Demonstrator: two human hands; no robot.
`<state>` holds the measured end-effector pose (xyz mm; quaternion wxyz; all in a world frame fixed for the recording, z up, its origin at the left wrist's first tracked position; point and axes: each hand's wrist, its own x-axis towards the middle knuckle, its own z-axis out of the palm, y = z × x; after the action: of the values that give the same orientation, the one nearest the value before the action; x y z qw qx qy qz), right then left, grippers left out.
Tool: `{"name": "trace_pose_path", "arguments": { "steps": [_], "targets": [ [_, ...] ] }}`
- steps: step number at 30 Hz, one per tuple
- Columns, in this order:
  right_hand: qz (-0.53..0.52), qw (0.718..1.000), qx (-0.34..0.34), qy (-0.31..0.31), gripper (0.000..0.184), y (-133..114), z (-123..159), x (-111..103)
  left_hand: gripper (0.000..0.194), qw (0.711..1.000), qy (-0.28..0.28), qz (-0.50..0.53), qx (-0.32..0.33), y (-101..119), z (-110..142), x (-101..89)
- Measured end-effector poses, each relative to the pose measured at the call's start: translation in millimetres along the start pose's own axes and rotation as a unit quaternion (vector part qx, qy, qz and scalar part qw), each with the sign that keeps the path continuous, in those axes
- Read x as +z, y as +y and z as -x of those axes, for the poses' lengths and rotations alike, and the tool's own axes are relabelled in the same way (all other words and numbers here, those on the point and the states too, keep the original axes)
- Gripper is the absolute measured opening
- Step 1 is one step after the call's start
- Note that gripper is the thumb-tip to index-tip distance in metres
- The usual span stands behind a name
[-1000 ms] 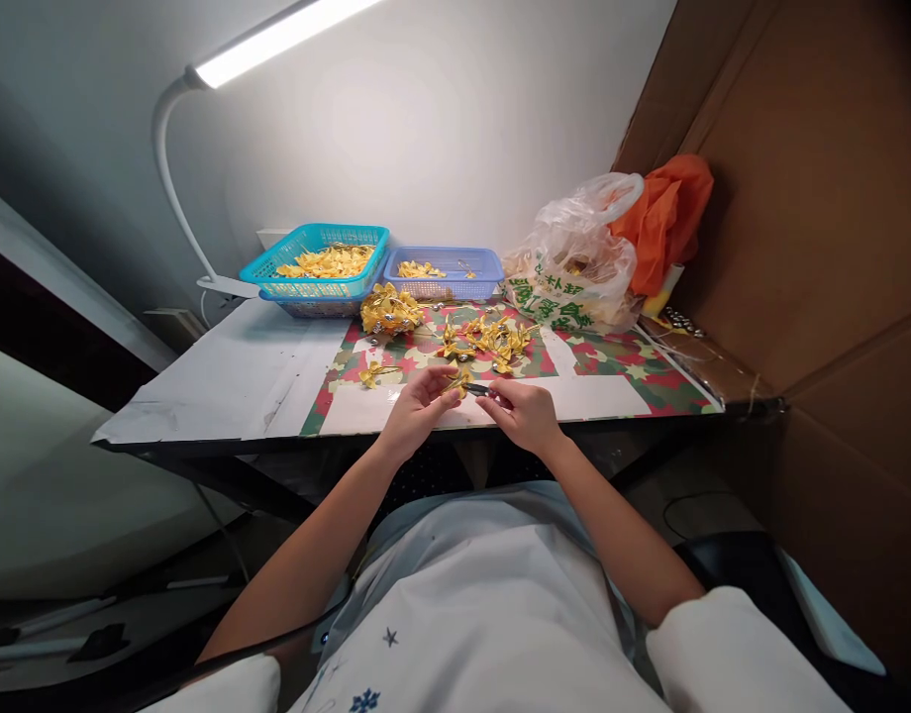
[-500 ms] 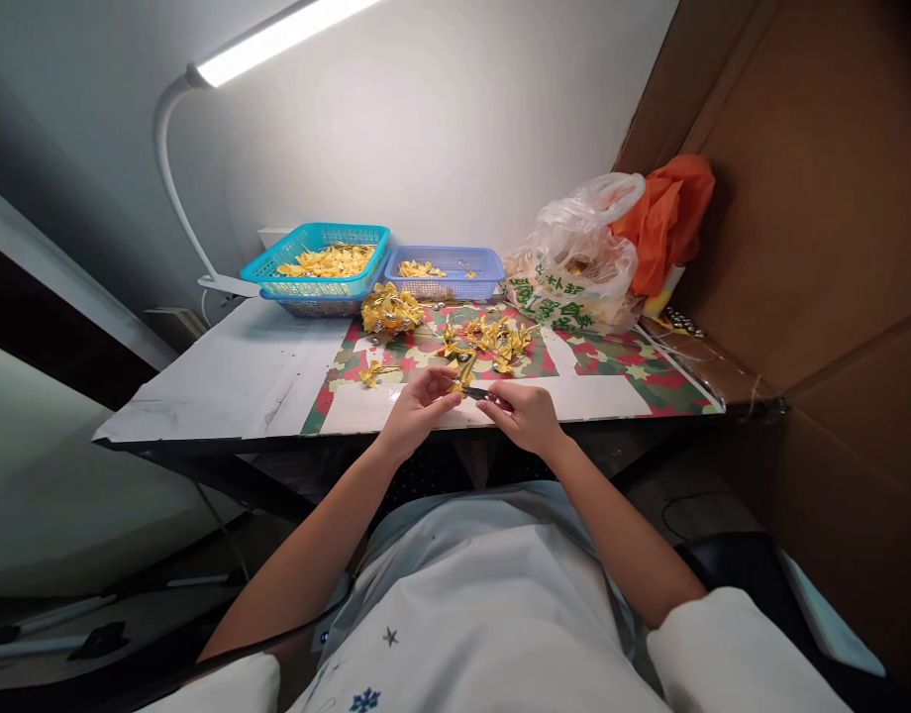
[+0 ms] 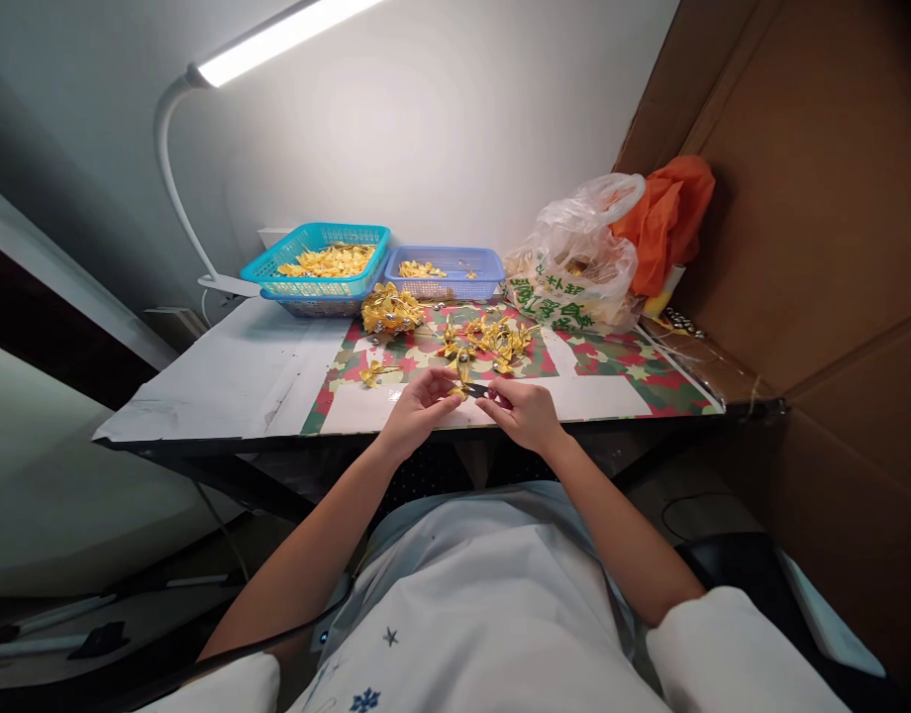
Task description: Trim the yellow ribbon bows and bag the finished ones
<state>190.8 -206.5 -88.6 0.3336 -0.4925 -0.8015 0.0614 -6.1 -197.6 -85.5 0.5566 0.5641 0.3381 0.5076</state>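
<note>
My left hand [image 3: 424,406] is closed, its thumb and fingers pinching a small yellow ribbon bow [image 3: 459,392] with a gold tie sticking up from it. My right hand [image 3: 525,411] is closed round a small dark scissors-like tool [image 3: 477,390], its handles mostly hidden in the fingers. The tool's tip points left and meets the bow between the hands, over the table's front edge. Just beyond lies a loose pile of yellow bows with silver bells [image 3: 500,339]. A single yellow bow [image 3: 372,373] lies to the left.
A denser bunch of yellow bows [image 3: 391,309] sits further left. Behind it stand a turquoise basket [image 3: 314,285] of yellow bows, stacked on another, and a lilac basket [image 3: 447,287]. A plastic bag [image 3: 574,267] and orange cloth [image 3: 670,223] are at right, beside a cardboard wall [image 3: 819,198]. A lamp [image 3: 165,149] arches overhead.
The jaws of the dark tool have parted slightly at the bow, and the bow has shifted a little. Both hands stay in nearly the same place.
</note>
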Motion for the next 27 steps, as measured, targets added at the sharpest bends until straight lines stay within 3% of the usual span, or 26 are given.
{"name": "trace_pose_path", "arguments": {
  "steps": [27],
  "targets": [
    [0.049, 0.999, -0.017, -0.006, 0.04, 2.1, -2.0, 3.9, 0.039, 1.0, 0.011, -0.005, -0.018, -0.8, -2.4, 1.5]
  ]
}}
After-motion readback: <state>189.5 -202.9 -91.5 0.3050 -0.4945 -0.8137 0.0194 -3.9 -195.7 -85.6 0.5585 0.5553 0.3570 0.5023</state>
